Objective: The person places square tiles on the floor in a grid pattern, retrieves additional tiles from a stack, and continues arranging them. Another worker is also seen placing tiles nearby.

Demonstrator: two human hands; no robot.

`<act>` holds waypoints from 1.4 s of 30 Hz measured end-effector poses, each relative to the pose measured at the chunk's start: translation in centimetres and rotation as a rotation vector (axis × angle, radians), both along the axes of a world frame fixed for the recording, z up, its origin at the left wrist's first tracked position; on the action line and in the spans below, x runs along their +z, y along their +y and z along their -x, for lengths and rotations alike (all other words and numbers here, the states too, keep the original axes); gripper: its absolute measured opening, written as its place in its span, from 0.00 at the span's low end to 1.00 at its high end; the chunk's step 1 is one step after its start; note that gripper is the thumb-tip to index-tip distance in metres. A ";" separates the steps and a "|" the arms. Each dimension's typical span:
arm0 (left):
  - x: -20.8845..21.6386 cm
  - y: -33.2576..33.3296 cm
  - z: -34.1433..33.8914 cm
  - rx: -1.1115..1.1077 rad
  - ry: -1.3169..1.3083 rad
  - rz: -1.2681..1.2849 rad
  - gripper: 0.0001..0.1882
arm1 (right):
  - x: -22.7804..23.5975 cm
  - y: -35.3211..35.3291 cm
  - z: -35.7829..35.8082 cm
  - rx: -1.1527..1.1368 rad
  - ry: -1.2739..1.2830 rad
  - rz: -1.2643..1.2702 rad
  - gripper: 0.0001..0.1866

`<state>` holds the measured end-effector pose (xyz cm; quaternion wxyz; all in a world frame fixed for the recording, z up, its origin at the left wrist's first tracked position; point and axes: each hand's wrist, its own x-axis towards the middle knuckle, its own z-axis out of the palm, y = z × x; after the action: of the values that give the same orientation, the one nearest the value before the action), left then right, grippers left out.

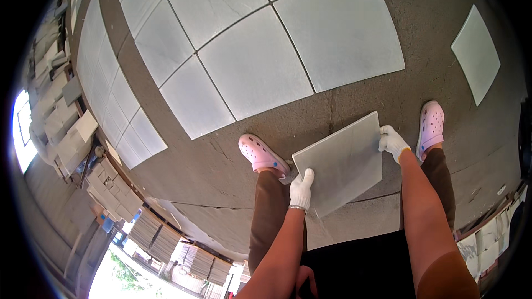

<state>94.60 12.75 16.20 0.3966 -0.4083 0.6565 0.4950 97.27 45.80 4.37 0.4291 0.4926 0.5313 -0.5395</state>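
Note:
Between my two hands is a square, light grey tile [344, 166], tilted and held off the floor. My left hand [301, 190], in a white glove, grips its left edge with the thumb on the face. At the opposite edge, near the upper right corner, the gloved fingers of my right hand [392, 142] close on the tile. In front of my feet, pale tiles [255, 66] lie in rows on the floor with thin gaps between them.
A lone tile [477, 55] lies on the brown concrete floor [354, 105] at the far right. Another tile block [119, 99] is on the left. My pink clogs [260, 152] flank the held tile. Stacked slabs [155, 235] line the left side.

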 end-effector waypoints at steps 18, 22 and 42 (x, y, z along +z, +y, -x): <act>26.9 3.6 10.5 0.159 -0.028 -0.347 0.37 | 21.8 -0.7 10.3 -0.508 0.197 0.334 0.26; 32.4 4.6 14.5 0.096 -0.028 -0.439 0.34 | 31.3 1.7 13.0 -0.465 0.258 0.267 0.29; 55.1 28.7 11.6 -0.042 0.090 -0.407 0.38 | 51.7 25.7 5.6 -0.561 0.384 0.673 0.33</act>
<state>83.02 41.43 71.33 0.4512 -0.2835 0.5685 0.6268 91.70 71.52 56.09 0.2965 0.3422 0.2432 -0.8578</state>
